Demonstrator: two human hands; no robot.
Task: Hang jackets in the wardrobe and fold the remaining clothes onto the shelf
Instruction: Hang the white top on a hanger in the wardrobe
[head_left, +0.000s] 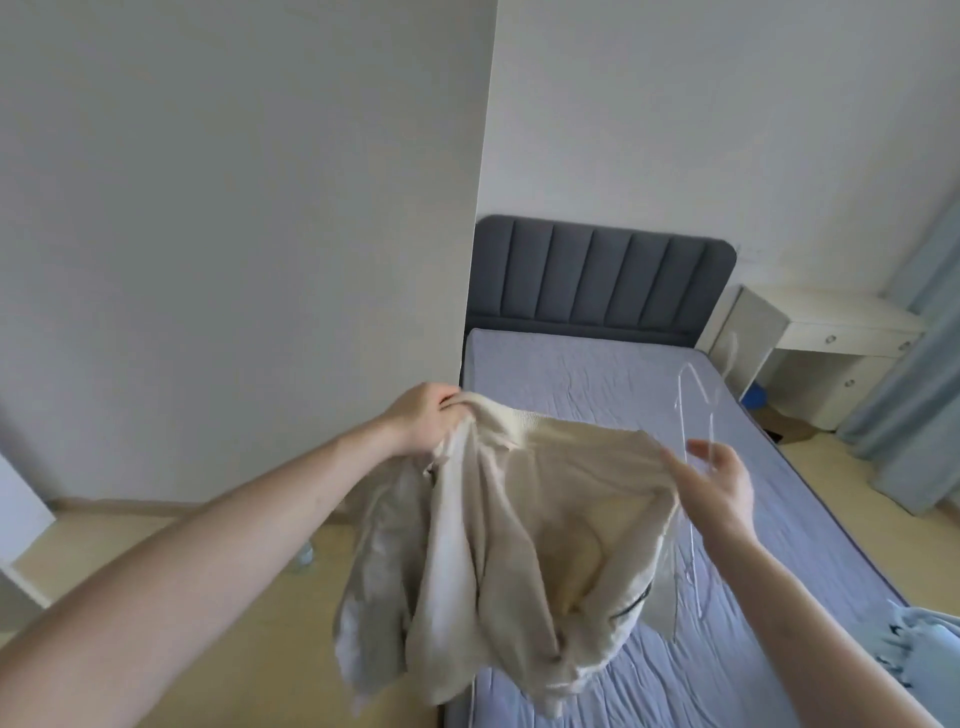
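A cream jacket hangs in the air over the left edge of the bed. My left hand grips its collar at the upper left. My right hand holds the jacket's other shoulder together with a clear plastic hanger, whose hook points up toward the headboard. Most of the hanger's lower part is hidden behind the jacket. The jacket's sleeves and hem droop down toward the floor and mattress.
The bed with a grey-blue sheet and dark padded headboard fills the middle. A pale blue garment lies at the bed's right edge. A white panel stands left, a white desk and blue curtain right.
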